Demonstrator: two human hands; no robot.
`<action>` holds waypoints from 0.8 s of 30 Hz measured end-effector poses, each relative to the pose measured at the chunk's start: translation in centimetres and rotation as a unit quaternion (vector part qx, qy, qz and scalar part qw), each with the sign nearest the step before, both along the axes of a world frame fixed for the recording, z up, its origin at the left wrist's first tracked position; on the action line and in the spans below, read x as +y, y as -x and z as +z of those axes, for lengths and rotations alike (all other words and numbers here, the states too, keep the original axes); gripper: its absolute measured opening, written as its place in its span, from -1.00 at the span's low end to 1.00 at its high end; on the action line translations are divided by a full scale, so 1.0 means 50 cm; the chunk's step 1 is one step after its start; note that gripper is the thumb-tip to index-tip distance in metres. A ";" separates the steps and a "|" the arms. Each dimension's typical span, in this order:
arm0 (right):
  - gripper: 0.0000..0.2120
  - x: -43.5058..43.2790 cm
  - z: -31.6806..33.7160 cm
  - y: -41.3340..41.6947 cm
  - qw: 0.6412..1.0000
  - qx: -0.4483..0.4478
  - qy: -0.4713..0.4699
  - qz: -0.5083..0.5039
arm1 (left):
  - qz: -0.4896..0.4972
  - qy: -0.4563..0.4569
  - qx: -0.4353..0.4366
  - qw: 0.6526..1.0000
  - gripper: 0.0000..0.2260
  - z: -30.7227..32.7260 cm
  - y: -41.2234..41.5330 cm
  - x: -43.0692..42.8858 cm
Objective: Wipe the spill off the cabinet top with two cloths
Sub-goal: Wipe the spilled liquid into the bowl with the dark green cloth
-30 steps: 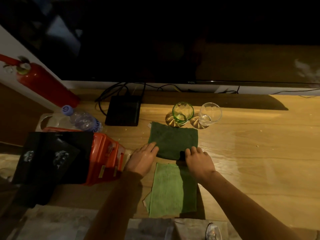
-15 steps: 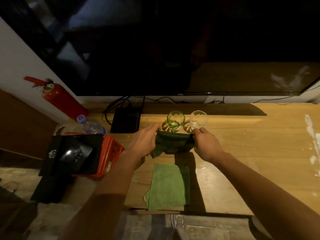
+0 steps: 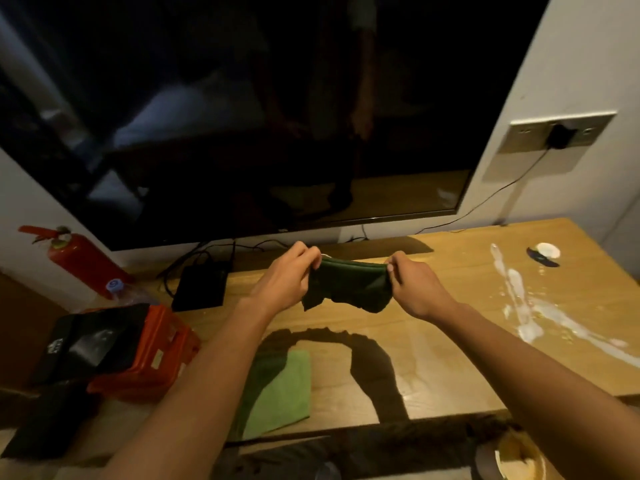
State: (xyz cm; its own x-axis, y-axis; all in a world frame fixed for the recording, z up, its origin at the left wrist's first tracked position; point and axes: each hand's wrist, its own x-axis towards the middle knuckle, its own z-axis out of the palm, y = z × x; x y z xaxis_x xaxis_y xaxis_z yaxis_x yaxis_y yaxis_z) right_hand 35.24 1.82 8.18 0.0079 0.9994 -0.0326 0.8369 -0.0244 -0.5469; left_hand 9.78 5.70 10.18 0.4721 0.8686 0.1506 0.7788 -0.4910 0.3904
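A dark green cloth (image 3: 349, 285) hangs in the air above the wooden cabinet top (image 3: 433, 341), stretched between both hands. My left hand (image 3: 287, 277) pinches its left top corner and my right hand (image 3: 414, 285) pinches its right top corner. A light green cloth (image 3: 280, 393) lies flat near the front edge, partly under my left forearm. A white milky spill (image 3: 523, 306) streaks across the right side of the top, well to the right of my right hand.
A large dark TV (image 3: 242, 116) fills the wall behind. A black box (image 3: 199, 287) with cables sits at the back left. An orange case (image 3: 145, 355) with black items, a water bottle (image 3: 119, 289) and a red fire extinguisher (image 3: 76, 258) stand left. A small lid (image 3: 547, 252) lies far right.
Both hands have lifted the dark green cloth off the cabinet top and hold it higher, spread between them. The view has swung right, bringing the white spill into sight.
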 end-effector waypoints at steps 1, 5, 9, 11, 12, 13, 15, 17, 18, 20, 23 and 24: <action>-0.90 -0.018 0.009 -0.032 1.000 0.008 -0.001 -0.007 | -0.005 -0.004 -0.002 1.000 -0.74 0.006 -0.029 -0.013; -0.92 -0.108 0.028 -0.163 0.996 0.075 -0.003 -0.043 | 0.001 -0.004 -0.062 0.998 -0.80 0.019 -0.168 -0.075; -0.88 -0.202 0.030 -0.300 0.995 0.080 -0.005 -0.054 | 0.000 0.037 -0.104 0.994 -0.85 0.005 -0.311 -0.151; -0.89 -0.247 0.031 -0.370 0.996 0.068 0.003 -0.060 | -0.003 0.054 -0.118 0.992 -0.83 -0.006 -0.377 -0.191; -0.84 -0.269 0.033 -0.402 0.996 0.060 0.011 -0.063 | -0.001 0.060 -0.126 0.990 -0.81 -0.011 -0.406 -0.209; -0.75 -0.289 0.035 -0.433 0.996 0.051 0.023 -0.066 | 0.001 0.066 -0.131 0.989 -0.80 -0.018 -0.434 -0.227; -0.60 -0.321 0.040 -0.490 0.995 0.026 0.052 -0.078 | -0.004 0.078 -0.137 0.987 -0.78 -0.028 -0.483 -0.255; -0.60 -0.340 0.046 -0.538 0.993 0.004 0.083 -0.082 | -0.012 0.094 -0.143 0.985 -0.75 -0.036 -0.530 -0.269; -0.61 -0.344 0.049 -0.558 0.992 -0.004 0.103 -0.078 | -0.013 0.104 -0.146 0.984 -0.73 -0.041 -0.553 -0.272; -0.61 -0.345 0.054 -0.598 0.988 -0.016 0.140 -0.062 | -0.011 0.130 -0.153 0.980 -0.72 -0.050 -0.597 -0.270; -0.61 -0.327 0.051 -0.653 0.983 -0.013 0.177 -0.042 | -0.001 0.158 -0.153 0.975 -0.65 -0.069 -0.655 -0.244; -0.61 -0.316 0.048 -0.671 0.982 -0.012 0.184 -0.041 | 0.003 0.164 -0.153 0.974 -0.66 -0.074 -0.671 -0.231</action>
State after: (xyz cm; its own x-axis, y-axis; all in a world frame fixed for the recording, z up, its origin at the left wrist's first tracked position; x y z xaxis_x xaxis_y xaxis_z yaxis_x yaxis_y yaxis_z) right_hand 68.79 -14.00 10.59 0.0929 0.9164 -0.3893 0.8369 -0.2837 -0.4681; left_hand 43.34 -5.83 6.47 0.4431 0.8965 -0.0031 0.6039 -0.2960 0.7401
